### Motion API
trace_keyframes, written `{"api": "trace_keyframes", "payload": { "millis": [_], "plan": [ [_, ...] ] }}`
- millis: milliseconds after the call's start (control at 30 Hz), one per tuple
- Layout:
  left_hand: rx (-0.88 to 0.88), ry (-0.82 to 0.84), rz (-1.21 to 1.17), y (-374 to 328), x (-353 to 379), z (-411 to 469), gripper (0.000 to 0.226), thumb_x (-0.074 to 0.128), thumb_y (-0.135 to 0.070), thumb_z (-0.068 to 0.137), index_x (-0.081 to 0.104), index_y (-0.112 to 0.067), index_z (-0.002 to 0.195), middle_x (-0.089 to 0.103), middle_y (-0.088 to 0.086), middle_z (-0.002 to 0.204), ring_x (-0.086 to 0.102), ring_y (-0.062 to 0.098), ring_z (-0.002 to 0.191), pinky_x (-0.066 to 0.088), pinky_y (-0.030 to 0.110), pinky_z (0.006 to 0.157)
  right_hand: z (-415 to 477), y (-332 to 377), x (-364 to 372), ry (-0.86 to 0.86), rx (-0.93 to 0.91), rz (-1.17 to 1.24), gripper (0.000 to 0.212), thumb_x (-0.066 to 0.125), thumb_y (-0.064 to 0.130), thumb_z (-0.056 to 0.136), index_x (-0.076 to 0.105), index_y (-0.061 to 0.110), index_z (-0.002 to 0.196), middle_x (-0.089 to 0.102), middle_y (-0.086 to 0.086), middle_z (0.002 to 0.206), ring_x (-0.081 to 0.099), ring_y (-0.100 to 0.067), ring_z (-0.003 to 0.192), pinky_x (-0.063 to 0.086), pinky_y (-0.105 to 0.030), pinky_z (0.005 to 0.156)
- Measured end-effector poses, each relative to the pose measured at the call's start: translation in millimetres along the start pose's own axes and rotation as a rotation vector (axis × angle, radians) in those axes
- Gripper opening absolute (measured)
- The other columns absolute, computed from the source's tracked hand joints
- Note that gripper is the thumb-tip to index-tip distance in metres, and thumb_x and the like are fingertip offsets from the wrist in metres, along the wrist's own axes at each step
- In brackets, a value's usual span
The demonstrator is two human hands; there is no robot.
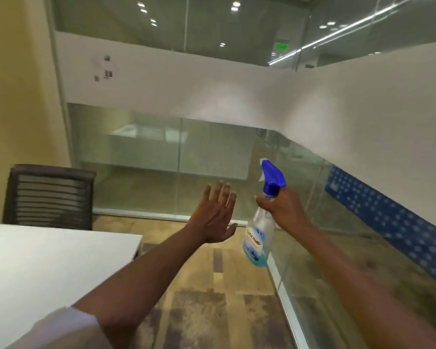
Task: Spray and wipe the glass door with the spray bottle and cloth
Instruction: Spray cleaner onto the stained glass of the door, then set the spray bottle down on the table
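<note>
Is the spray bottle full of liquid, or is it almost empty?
Almost empty. The spray bottle, held at its neck by the right hand, shows blue liquid only at its bottom; the body above looks clear.

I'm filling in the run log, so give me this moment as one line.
right hand: holds spray bottle by neck, raised | left hand: open, empty | cloth: not in view | glass: to the right

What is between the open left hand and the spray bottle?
Nothing: in the head view only floor shows in the gap between the left hand and the spray bottle.
</note>
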State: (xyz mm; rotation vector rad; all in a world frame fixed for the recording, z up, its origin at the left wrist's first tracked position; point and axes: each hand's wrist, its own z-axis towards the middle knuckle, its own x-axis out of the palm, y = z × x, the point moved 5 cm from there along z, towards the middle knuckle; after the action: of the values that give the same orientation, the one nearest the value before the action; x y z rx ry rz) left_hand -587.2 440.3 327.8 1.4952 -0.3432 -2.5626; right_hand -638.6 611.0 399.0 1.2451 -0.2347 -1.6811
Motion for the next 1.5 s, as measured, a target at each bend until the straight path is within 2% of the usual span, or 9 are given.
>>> {"api": "trace_keyframes", "payload": {
  "millis": [267,433,500,667,800,933,1033,1233,1500],
  "plan": [
    [-0.356,0.161,0.18,154.9,46.2,-94.7,0.084,0.041,-0.057,0.088,0.025,-0.001,0.148,0.023,0.03,0.156,0.019,0.047,0.145,0.013,0.063,0.116,64.2,76.1,197.6,0.261,-0.263,0.219,0.03,0.077,0.028,0.08,0.051,0.013,0.072,0.054,0.002,0.06,0.047,-0.008,0.053,0.04,-0.02,0.056],
    [-0.641,0.238,0.261,227.5,52.3,-170.8,0.086,0.042,-0.06,0.087,0.024,-0.004,0.149,0.026,0.027,0.156,0.021,0.045,0.145,0.018,0.062,0.117,74.8,132.1,299.1,0.485,-0.422,0.36,0.029,0.075,0.028,0.083,0.054,0.008,0.076,0.054,-0.001,0.062,0.05,-0.015,0.057,0.042,-0.023,0.057],
    [-0.76,0.293,0.291,247.6,51.2,-208.5,0.086,0.044,-0.06,0.087,0.024,-0.003,0.149,0.03,0.027,0.155,0.025,0.046,0.143,0.02,0.062,0.115,69.6,159.1,332.0,0.561,-0.5,0.399,0.03,0.074,0.029,0.084,0.051,0.01,0.077,0.052,0.004,0.061,0.048,-0.011,0.055,0.04,-0.015,0.054],
    [-0.99,0.43,0.378,277.3,41.1,-301.8,0.085,0.037,-0.059,0.09,0.022,-0.001,0.149,0.028,0.029,0.155,0.023,0.049,0.143,0.02,0.064,0.115,42.0,218.6,404.5,0.727,-0.604,0.493,0.029,0.073,0.028,0.085,0.054,0.006,0.084,0.063,-0.015,0.073,0.057,-0.025,0.066,0.048,-0.032,0.065],
    [-1.136,0.504,0.429,293.0,24.8,-366.6,0.083,0.037,-0.056,0.09,0.02,0.0,0.148,0.027,0.03,0.154,0.022,0.05,0.143,0.019,0.064,0.114,9.2,264.6,461.8,0.839,-0.646,0.525,0.029,0.07,0.033,0.086,0.054,0.01,0.092,0.059,-0.005,0.078,0.055,-0.018,0.069,0.044,-0.025,0.063],
    [-1.243,0.572,0.439,309.6,17.7,-424.3,0.083,0.036,-0.056,0.091,0.021,0.001,0.149,0.026,0.03,0.154,0.02,0.05,0.143,0.016,0.065,0.115,-30.7,308.8,518.6,0.957,-0.6,0.575,0.035,0.072,0.032,0.085,0.055,0.008,0.105,0.061,-0.004,0.09,0.058,-0.019,0.079,0.047,-0.026,0.07],
    [-1.321,0.607,0.423,325.5,22.0,-463.3,0.083,0.034,-0.058,0.09,0.021,-0.001,0.149,0.026,0.029,0.155,0.019,0.049,0.144,0.015,0.064,0.115,-58.3,338.2,561.2,1.036,-0.561,0.599,0.035,0.074,0.03,0.083,0.054,0.013,0.105,0.06,0.0,0.092,0.055,-0.013,0.076,0.041,-0.017,0.061],
    [-1.391,0.675,0.357,358.0,48.4,-555.1,0.083,0.035,-0.057,0.089,0.023,-0.001,0.149,0.028,0.029,0.155,0.022,0.049,0.143,0.016,0.065,0.114,-121.4,373.8,664.8,1.195,-0.453,0.617,0.04,0.074,0.027,0.084,0.054,0.011,0.114,0.061,-0.002,0.098,0.057,-0.018,0.085,0.042,-0.024,0.069],
    [-1.504,0.79,0.229,372.3,105.0,-658.9,0.083,0.034,-0.059,0.09,0.019,-0.002,0.149,0.018,0.026,0.159,0.013,0.047,0.146,0.016,0.063,0.116,-177.1,390.7,779.2,1.272,-0.304,0.6,0.032,0.074,0.024,0.084,0.059,0.005,0.105,0.061,0.003,0.082,0.057,-0.017,0.078,0.042,-0.02,0.065]
  ]
}}
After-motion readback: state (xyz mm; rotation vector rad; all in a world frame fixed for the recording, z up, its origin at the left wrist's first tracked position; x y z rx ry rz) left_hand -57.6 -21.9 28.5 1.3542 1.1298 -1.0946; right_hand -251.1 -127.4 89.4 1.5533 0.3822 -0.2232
